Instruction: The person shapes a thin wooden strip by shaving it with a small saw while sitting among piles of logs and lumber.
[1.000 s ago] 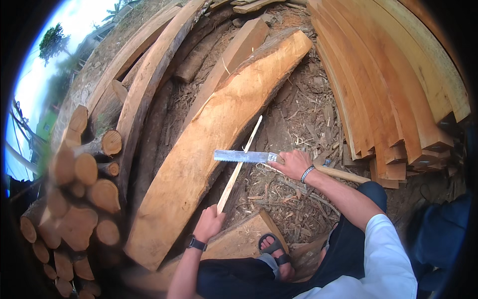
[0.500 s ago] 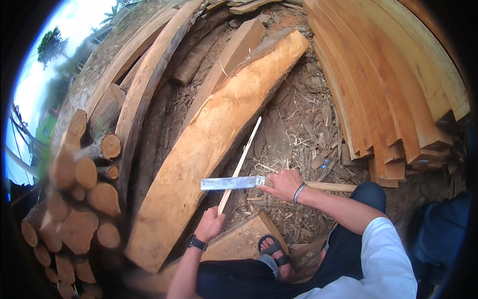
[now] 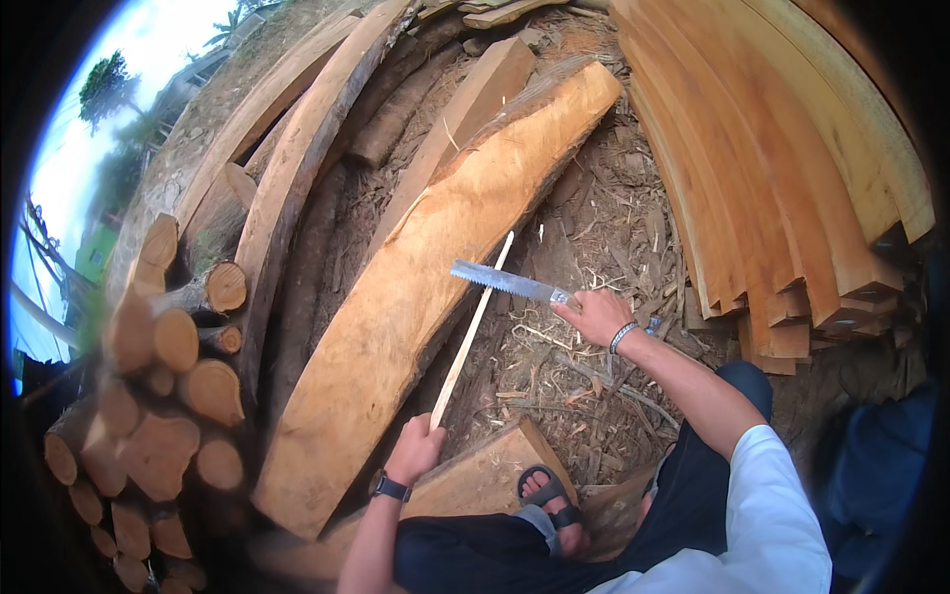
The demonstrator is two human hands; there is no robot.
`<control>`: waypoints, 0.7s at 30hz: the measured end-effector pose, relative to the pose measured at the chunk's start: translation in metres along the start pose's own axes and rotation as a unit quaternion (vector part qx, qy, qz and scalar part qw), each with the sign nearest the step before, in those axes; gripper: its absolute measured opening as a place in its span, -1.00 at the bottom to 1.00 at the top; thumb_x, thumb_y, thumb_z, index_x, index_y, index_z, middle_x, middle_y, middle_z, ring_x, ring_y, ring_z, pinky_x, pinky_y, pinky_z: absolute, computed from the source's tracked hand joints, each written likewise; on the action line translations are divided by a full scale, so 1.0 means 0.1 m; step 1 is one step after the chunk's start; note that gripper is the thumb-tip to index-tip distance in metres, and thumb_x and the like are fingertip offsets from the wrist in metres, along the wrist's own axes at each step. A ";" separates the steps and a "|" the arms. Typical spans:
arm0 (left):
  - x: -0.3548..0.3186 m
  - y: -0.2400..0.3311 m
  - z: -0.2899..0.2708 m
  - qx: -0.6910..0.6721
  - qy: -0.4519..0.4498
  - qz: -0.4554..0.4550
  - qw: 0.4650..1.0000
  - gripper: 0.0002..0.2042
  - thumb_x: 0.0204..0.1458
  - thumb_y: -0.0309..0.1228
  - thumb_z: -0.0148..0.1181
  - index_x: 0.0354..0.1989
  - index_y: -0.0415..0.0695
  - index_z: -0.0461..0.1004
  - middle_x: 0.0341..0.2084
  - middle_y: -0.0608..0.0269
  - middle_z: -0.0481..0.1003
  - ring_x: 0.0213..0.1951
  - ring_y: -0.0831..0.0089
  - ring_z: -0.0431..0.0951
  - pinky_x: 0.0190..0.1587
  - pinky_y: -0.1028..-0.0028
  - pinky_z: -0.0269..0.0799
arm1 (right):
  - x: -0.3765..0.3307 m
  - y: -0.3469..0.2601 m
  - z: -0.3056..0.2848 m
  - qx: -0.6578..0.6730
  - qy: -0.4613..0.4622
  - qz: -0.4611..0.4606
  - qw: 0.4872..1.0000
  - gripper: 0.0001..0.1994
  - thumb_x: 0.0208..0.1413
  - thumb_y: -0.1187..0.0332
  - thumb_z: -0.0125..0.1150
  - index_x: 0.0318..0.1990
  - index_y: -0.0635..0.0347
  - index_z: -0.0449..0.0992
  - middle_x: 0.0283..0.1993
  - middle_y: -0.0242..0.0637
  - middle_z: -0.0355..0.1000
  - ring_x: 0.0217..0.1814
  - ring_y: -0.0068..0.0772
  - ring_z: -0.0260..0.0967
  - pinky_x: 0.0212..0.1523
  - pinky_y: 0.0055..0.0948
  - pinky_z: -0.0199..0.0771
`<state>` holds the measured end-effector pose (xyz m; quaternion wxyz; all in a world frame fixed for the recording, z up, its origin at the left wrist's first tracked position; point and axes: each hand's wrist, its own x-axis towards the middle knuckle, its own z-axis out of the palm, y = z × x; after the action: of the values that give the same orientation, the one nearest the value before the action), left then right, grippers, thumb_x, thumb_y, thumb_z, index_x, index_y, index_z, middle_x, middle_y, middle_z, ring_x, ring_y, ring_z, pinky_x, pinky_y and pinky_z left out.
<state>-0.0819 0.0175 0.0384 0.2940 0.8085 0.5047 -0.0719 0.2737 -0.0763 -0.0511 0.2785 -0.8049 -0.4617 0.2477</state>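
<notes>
My left hand point(image 3: 414, 450) is closed around the lower end of a thin, pale wooden stick point(image 3: 463, 361), which slants up and away from me. In my right hand point(image 3: 596, 319) is a hand saw point(image 3: 510, 282), its toothed metal blade pointing left. The blade crosses the stick near its far tip, teeth facing down toward me; whether it touches the wood I cannot tell. My right forearm and hand hide the saw's handle. Just beyond the stick lies a thick, long wooden slab point(image 3: 396, 307) with a bark edge.
Cut logs point(image 3: 163, 455) are stacked at the left, with long beams point(image 3: 297, 168) behind them. Sawn planks point(image 3: 762, 208) are piled at the right. Wood chips point(image 3: 554, 381) cover the ground, and a short slab point(image 3: 485, 465) lies by my sandalled foot point(image 3: 547, 490).
The saw in my right hand has moved up along the stick toward its far tip and to the right, its blade tilting more. My left hand keeps its hold on the stick.
</notes>
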 end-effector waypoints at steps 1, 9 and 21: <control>0.00 0.01 0.00 -0.001 0.013 0.002 1.000 -0.71 -0.03 -0.35 0.05 -0.45 -0.45 0.39 -0.51 -0.35 0.44 -0.36 -0.16 0.53 -0.29 0.09 0.37 | -0.12 -0.16 0.10 -0.032 -0.023 -0.046 0.998 -0.32 0.15 -0.32 -0.05 -0.31 0.22 0.61 -0.48 0.02 0.53 -0.33 0.04 0.56 -0.26 0.01 0.53; -0.03 0.08 0.04 0.102 0.049 0.048 0.992 -0.68 -0.02 -0.29 0.07 -0.47 -0.41 0.36 -0.45 -0.39 0.46 -0.27 -0.27 0.49 -0.20 0.00 0.39 | 0.03 -0.03 -0.03 -0.020 -0.024 -0.008 0.999 -0.32 0.16 -0.32 -0.06 -0.31 0.23 0.60 -0.43 0.04 0.55 -0.31 0.04 0.56 -0.23 0.02 0.53; -0.11 0.32 0.00 0.202 0.094 0.045 0.974 -0.71 -0.02 -0.28 0.07 -0.41 -0.34 0.35 -0.51 -0.34 0.50 -0.34 -0.25 0.54 -0.21 -0.03 0.46 | -0.31 -0.37 0.15 -0.061 -0.043 -0.106 0.992 -0.33 0.15 -0.32 -0.04 -0.36 0.20 0.61 -0.45 0.07 0.54 -0.34 0.05 0.56 -0.27 0.02 0.54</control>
<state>-0.0599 -0.0013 0.0556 0.0789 0.8761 0.4685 -0.0824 0.2279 -0.0846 -0.0325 0.2335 -0.7554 -0.5704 0.2224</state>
